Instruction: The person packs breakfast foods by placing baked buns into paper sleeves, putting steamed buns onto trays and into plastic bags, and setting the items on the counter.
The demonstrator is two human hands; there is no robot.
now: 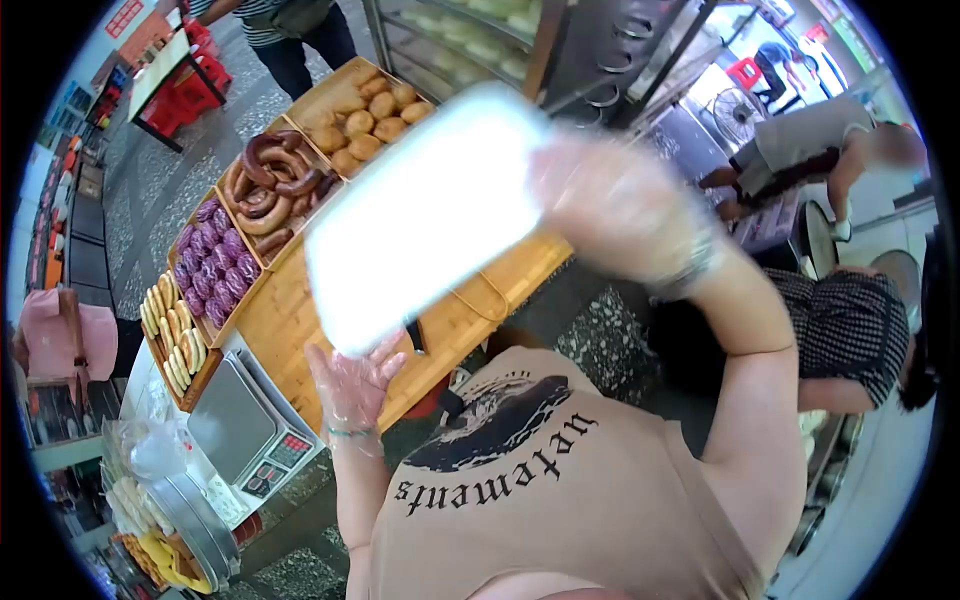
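Note:
A flat, bright white rectangular thing with rounded corners [420, 215], blurred and washed out, is held up over the wooden table [290, 310]. My right hand [625, 205], in a clear plastic glove and smeared by motion, grips its right end. At its lower left corner is my left hand [355, 385], palm up with fingers spread, also in a clear glove. The fingertips of this hand overlap the corner in the view. Part of the tabletop is hidden behind the white thing.
Wooden trays hold round golden buns [365, 120], brown sausage-like rings [270, 185], purple rolls [213, 262] and pale flat cakes [175, 330]. A weighing scale [245, 425] stands left, near a round metal steamer [195, 530]. Several people are around, one [840, 330] close at right.

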